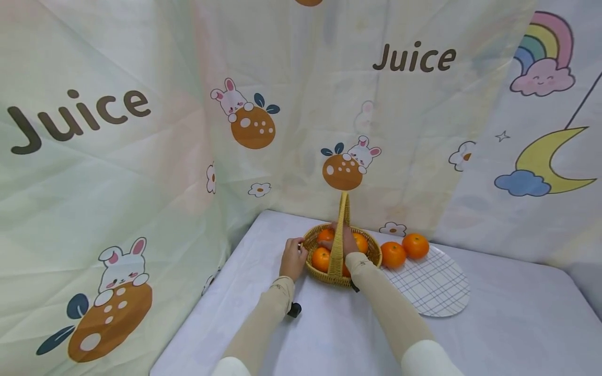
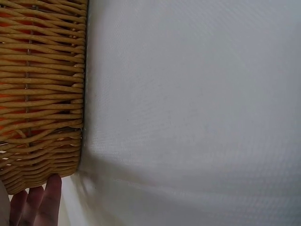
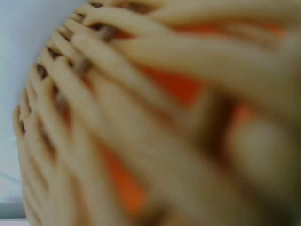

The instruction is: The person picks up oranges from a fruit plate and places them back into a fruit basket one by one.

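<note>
A woven wicker basket with a tall arched handle holds several oranges. At its left rim is my left hand, which grips the basket there; in the left wrist view its fingers lie against the outer weave. My right hand reaches into the basket past the handle, thumb and fingers around the orange at the back left. The handle covers part of this hand. Close up in the right wrist view, the basket's weave shows orange through its gaps.
Right of the basket, two more oranges sit at the back edge of a round white plate or mat with a checked pattern. A white cloth covers the table. Printed curtains hang close behind and to the left.
</note>
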`<action>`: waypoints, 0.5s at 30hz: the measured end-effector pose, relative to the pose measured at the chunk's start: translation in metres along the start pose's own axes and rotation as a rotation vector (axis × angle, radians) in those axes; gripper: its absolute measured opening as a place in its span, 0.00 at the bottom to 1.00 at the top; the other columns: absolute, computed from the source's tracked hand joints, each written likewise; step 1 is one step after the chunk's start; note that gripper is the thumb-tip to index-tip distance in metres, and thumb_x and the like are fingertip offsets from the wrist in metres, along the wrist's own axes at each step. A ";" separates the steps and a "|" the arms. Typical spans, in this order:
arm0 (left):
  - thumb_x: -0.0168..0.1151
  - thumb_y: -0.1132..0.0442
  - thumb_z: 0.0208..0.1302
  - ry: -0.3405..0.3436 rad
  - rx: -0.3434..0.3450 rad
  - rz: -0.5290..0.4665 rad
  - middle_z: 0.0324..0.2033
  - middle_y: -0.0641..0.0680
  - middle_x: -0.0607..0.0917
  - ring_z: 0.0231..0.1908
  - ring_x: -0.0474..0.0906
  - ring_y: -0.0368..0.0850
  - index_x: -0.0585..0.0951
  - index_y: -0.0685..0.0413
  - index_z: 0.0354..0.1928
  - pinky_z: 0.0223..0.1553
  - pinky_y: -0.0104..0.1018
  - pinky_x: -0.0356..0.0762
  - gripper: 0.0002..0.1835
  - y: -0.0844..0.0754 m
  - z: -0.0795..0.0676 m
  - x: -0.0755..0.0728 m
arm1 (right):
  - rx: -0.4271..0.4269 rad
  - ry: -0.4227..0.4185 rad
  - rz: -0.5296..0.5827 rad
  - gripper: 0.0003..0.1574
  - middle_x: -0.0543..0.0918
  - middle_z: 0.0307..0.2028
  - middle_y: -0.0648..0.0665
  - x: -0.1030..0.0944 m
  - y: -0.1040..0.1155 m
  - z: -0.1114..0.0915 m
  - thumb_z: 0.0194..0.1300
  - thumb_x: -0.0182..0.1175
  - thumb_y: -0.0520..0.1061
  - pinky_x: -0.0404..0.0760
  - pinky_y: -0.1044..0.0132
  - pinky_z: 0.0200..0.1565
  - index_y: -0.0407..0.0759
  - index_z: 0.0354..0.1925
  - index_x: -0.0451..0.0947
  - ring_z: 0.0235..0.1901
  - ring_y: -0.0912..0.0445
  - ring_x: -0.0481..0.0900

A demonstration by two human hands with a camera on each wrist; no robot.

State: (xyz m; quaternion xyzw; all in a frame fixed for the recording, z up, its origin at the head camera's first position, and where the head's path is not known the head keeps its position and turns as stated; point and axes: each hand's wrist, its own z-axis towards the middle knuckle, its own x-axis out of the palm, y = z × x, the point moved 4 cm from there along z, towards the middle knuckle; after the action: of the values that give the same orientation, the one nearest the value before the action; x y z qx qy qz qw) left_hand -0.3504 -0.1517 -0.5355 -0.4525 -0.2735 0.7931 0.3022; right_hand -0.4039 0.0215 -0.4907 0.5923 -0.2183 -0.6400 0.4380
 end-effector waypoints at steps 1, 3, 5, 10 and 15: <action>0.56 0.69 0.64 0.000 -0.002 -0.005 0.47 0.56 0.75 0.44 0.77 0.48 0.78 0.60 0.53 0.46 0.41 0.78 0.15 0.000 0.000 0.000 | -0.008 0.005 0.006 0.37 0.73 0.58 0.33 -0.001 0.000 -0.001 0.53 0.74 0.46 0.71 0.43 0.57 0.36 0.59 0.74 0.56 0.40 0.72; 0.56 0.70 0.64 0.000 -0.004 -0.009 0.46 0.57 0.75 0.44 0.77 0.48 0.78 0.60 0.53 0.46 0.41 0.78 0.15 -0.001 -0.001 0.000 | -0.043 0.007 0.005 0.38 0.72 0.59 0.33 -0.003 -0.001 -0.003 0.55 0.72 0.47 0.69 0.43 0.59 0.35 0.61 0.73 0.58 0.40 0.71; 0.56 0.70 0.64 0.001 -0.003 -0.010 0.47 0.57 0.75 0.44 0.77 0.49 0.78 0.60 0.53 0.46 0.41 0.78 0.15 -0.002 -0.001 0.000 | -0.109 -0.009 -0.011 0.36 0.73 0.59 0.32 -0.007 0.000 -0.003 0.56 0.71 0.46 0.68 0.42 0.59 0.34 0.60 0.73 0.58 0.39 0.71; 0.55 0.70 0.64 0.008 0.004 -0.015 0.47 0.57 0.75 0.44 0.77 0.49 0.78 0.61 0.53 0.45 0.40 0.78 0.16 -0.003 0.000 0.001 | -0.234 -0.068 -0.145 0.30 0.77 0.50 0.31 -0.020 -0.003 0.002 0.58 0.70 0.45 0.72 0.44 0.54 0.30 0.55 0.75 0.51 0.39 0.75; 0.55 0.69 0.65 0.005 -0.018 -0.026 0.48 0.57 0.75 0.44 0.77 0.49 0.78 0.60 0.54 0.43 0.41 0.78 0.16 -0.003 -0.001 -0.001 | -0.113 -0.033 -0.218 0.29 0.78 0.48 0.37 -0.036 -0.009 0.005 0.57 0.71 0.46 0.75 0.46 0.52 0.34 0.54 0.76 0.49 0.42 0.76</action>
State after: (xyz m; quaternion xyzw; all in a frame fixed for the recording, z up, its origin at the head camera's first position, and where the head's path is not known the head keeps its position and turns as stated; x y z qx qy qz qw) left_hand -0.3480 -0.1503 -0.5331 -0.4535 -0.2857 0.7856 0.3092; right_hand -0.4145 0.0538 -0.4763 0.5763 -0.1235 -0.7049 0.3946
